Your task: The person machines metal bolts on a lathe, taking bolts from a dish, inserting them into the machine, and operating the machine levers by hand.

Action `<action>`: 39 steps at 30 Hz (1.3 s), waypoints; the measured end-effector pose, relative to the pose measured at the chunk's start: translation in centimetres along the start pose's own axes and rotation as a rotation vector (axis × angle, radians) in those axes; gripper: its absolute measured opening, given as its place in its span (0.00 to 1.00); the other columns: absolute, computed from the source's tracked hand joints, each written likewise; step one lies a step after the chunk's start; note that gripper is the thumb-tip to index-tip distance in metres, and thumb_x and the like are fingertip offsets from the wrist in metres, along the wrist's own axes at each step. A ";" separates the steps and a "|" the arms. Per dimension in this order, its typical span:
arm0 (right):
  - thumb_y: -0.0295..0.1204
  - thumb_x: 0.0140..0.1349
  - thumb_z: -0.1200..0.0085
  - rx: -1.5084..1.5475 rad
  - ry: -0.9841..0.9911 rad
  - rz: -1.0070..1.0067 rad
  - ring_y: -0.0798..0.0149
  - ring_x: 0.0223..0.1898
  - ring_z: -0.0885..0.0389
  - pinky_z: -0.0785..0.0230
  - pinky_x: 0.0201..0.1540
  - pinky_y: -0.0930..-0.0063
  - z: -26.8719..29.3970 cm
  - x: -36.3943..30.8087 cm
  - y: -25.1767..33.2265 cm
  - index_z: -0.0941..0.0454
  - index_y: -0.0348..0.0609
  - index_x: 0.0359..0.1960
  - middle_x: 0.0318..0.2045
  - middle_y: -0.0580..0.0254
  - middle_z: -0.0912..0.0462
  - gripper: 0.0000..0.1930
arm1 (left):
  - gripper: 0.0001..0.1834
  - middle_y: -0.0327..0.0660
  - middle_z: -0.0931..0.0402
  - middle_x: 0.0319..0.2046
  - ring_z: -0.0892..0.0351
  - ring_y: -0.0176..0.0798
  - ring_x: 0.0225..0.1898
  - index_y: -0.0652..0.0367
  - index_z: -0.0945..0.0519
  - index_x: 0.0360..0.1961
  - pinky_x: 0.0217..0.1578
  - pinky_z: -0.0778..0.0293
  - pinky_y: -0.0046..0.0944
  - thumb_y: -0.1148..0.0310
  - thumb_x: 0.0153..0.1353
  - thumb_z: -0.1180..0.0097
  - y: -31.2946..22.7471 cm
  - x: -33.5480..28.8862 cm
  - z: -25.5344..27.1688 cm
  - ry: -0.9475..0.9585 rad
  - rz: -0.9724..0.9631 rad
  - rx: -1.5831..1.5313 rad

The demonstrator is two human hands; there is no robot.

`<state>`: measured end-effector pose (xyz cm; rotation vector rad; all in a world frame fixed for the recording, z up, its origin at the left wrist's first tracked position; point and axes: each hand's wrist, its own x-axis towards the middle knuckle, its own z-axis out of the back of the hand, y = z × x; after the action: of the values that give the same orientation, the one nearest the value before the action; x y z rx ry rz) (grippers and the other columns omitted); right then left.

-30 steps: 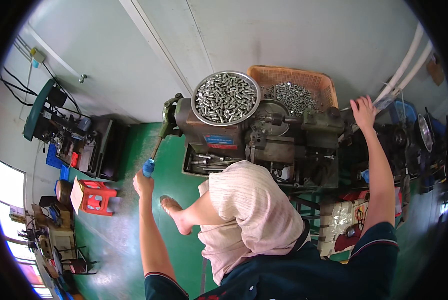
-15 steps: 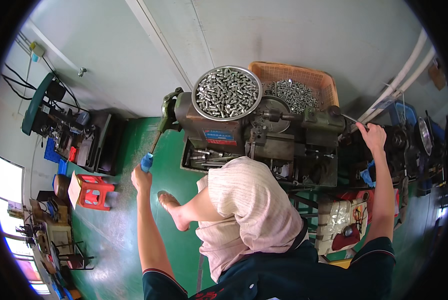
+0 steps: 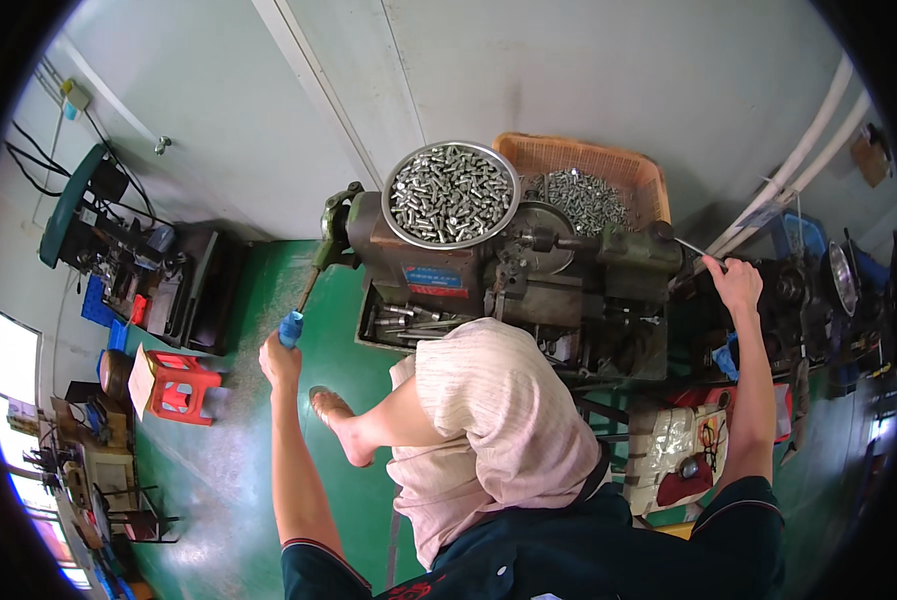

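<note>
A small bench lathe (image 3: 433, 265) stands in front of my knees. My left hand (image 3: 280, 362) is closed round the blue-wrapped grip of a lever (image 3: 290, 328) that slants down from the lathe's left end. At the other end, my right hand (image 3: 738, 285) grips a thin metal handle (image 3: 690, 247) coming out of the tailstock (image 3: 633, 255). On top of the headstock rests a round steel bowl (image 3: 396, 222) heaped with short shiny metal pins (image 3: 453, 193). Between headstock and tailstock sits the chuck area (image 3: 538, 236), where any workpiece is too small to make out.
Behind the lathe stands an orange plastic basket (image 3: 651, 180) with more small metal parts (image 3: 586, 200). Loose tools lie in the lathe's tray (image 3: 403, 322). A red stool (image 3: 183, 390) and another machine (image 3: 158, 270) are at left. A padded chair (image 3: 668, 440) stands at right.
The whole view has shifted slightly. Both hands keep their grips, with hardly any movement against the lathe.
</note>
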<state>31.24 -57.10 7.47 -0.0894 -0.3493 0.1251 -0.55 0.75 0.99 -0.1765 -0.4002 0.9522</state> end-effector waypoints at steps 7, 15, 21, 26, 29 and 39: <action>0.56 0.47 0.55 0.083 0.027 -0.013 0.48 0.27 0.27 0.36 0.31 0.59 -0.7 0.4 -0.7 0.26 0.37 0.19 0.20 0.47 0.26 0.28 | 0.12 0.53 0.27 0.24 0.28 0.56 0.30 0.58 0.25 0.27 0.32 0.33 0.48 0.77 0.37 0.54 0.8 0.1 -0.4 -0.011 -0.012 0.036; 0.31 0.38 0.44 0.363 -0.403 0.149 0.56 0.43 0.33 0.43 0.41 0.60 -1.2 6.3 11.3 0.30 0.45 0.35 0.35 0.58 0.28 0.18 | 0.10 0.53 0.27 0.23 0.28 0.56 0.30 0.59 0.25 0.26 0.32 0.33 0.48 0.77 0.38 0.54 0.1 0.1 -0.2 -0.035 0.000 0.030; 0.30 0.34 0.44 0.945 0.460 0.416 0.58 0.30 0.25 0.33 0.36 0.70 -2.7 5.7 25.5 0.25 0.40 0.24 0.25 0.56 0.23 0.12 | 0.10 0.54 0.28 0.25 0.29 0.57 0.31 0.58 0.25 0.26 0.32 0.33 0.47 0.77 0.39 0.55 0.2 -0.1 0.0 0.023 0.046 0.043; 0.29 0.33 0.46 1.158 0.632 0.475 0.61 0.27 0.24 0.34 0.33 0.73 -7.0 5.7 28.0 0.25 0.36 0.22 0.23 0.56 0.23 0.12 | 0.11 0.53 0.27 0.24 0.28 0.56 0.30 0.58 0.25 0.27 0.31 0.32 0.48 0.76 0.38 0.54 -0.1 -0.7 -0.4 0.010 0.071 0.053; 0.29 0.33 0.45 1.225 0.639 0.498 0.62 0.26 0.25 0.34 0.32 0.74 -7.4 5.6 28.0 0.25 0.36 0.21 0.21 0.56 0.23 0.11 | 0.11 0.53 0.27 0.23 0.28 0.56 0.29 0.57 0.25 0.28 0.31 0.32 0.48 0.76 0.39 0.53 -0.6 -1.6 -0.8 -0.055 0.053 0.061; 0.29 0.33 0.44 1.219 0.684 0.600 0.64 0.22 0.25 0.34 0.28 0.76 -6.7 5.8 27.7 0.23 0.38 0.19 0.18 0.58 0.23 0.09 | 0.12 0.53 0.27 0.23 0.27 0.56 0.29 0.57 0.26 0.30 0.30 0.32 0.48 0.75 0.40 0.52 -6.6 -5.6 -0.1 0.018 0.151 0.007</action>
<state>36.03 -29.37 0.15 0.9613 0.4871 0.8537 1.61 -7.64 1.63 -0.2108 -0.3712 1.0993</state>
